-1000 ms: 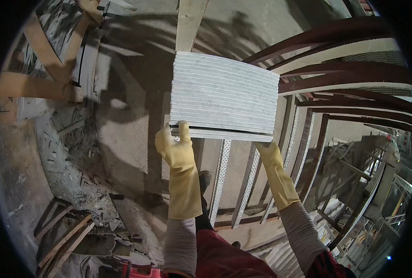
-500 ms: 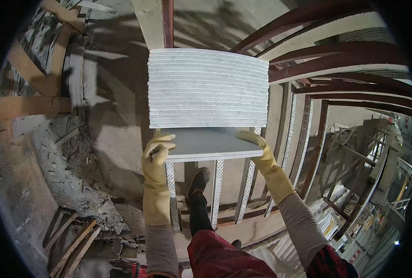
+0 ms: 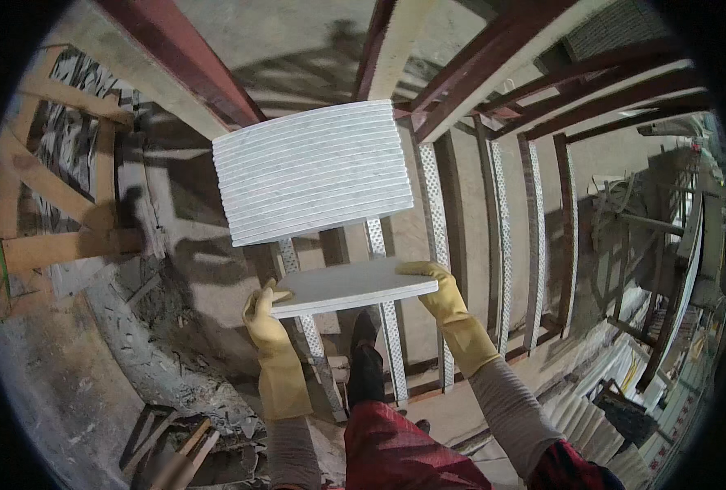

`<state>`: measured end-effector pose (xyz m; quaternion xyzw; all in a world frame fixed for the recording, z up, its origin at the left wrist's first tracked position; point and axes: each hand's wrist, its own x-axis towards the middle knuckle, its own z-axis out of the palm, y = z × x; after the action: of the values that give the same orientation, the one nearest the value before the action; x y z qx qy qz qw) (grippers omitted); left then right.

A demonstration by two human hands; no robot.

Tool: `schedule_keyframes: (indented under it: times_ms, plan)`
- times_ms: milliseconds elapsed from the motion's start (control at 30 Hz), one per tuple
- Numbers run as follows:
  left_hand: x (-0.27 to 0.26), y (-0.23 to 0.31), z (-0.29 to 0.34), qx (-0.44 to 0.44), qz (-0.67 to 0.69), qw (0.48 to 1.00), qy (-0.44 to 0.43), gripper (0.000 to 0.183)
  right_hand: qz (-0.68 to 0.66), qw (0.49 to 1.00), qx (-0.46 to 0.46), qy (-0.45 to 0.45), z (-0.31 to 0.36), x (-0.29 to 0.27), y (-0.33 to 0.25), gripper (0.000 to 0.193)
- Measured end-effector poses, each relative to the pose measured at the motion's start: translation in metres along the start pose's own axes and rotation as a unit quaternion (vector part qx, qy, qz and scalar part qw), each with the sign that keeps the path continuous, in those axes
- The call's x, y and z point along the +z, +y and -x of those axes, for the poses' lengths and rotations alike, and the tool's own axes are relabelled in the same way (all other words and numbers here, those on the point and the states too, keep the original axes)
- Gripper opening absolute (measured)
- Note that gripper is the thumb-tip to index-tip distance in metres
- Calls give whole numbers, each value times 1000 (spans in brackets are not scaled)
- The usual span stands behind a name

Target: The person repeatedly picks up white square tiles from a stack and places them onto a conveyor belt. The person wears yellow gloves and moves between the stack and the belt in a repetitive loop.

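Two pale grey stone slabs (image 3: 355,287), one lying on the other, hang level between my hands. My left hand (image 3: 269,314), in a yellow rubber glove, grips their left end with the thumb above. At the right end my gloved right hand (image 3: 436,286) is closed round the edge, its fingers partly hidden by the slabs. Just beyond, and apart from them, a row of similar white-grey slabs (image 3: 314,175) leans in layers on the metal rack. The slabs I hold cover part of the rack bars below.
Perforated metal strips (image 3: 391,351) run along the rack bars under the slabs. Dark red steel beams (image 3: 185,69) rise at the far side and continue right. A wooden frame (image 3: 69,241) and rubble (image 3: 163,343) lie on the left. My shoe (image 3: 364,328) is among the bars.
The slabs in my hands have come nearer to me, away from the row, and a gap now shows between them. The whole view has turned, with the row shifting left and tilting.
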<state>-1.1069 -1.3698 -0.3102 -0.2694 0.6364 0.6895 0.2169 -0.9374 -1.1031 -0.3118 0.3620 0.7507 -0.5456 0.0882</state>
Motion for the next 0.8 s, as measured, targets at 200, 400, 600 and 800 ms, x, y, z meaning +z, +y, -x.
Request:
schedule_keyframes:
  times_ms: [200,400,600,800]
  plan:
    - [12,-11,113,-32,-157,984,-71,21,-301,938,101,138,172,-14,59,25]
    - [44,-21,245,-102,-275,917,-270,24,-376,859,109,331,375,-49,96,34]
    - [60,-37,395,-3,-348,838,-420,22,-468,690,206,512,536,-52,96,28]
    - [56,-43,543,270,-359,704,-550,31,-436,728,77,523,676,-53,99,28]
